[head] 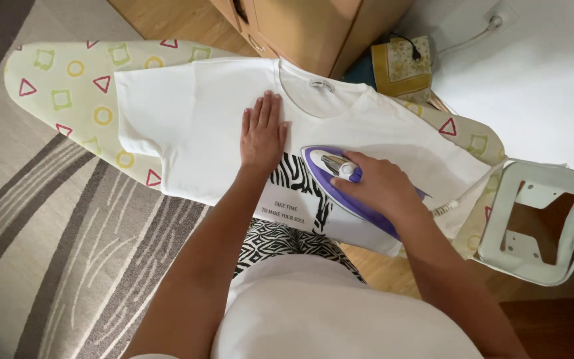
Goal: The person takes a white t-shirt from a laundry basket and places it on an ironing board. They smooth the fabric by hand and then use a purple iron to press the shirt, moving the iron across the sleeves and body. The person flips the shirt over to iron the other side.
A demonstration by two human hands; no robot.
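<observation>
Mid-press: right hand (377, 186) closed round purple iron (340, 179) on white tee (200, 126), just right of its zebra print; left hand (262, 133) flat, holding nothing, w/ cloth needing smoothing ahead.

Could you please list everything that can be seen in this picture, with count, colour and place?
T-shirt: one, white with a black striped print, spread flat on the board.
Iron: one, purple and white, on the shirt near the print.
Ironing board: one, pale cover with red, yellow and green shapes, across the middle.
Iron rest: one, white frame, at the board's right end.
Rug: one, grey and beige stripes, on the floor at left.
Cabinet: one, light wood, top centre.
Folded cloth: one, yellow patterned, beside the cabinet.
Left hand: flat on the shirt.
Right hand: gripping the iron.
</observation>
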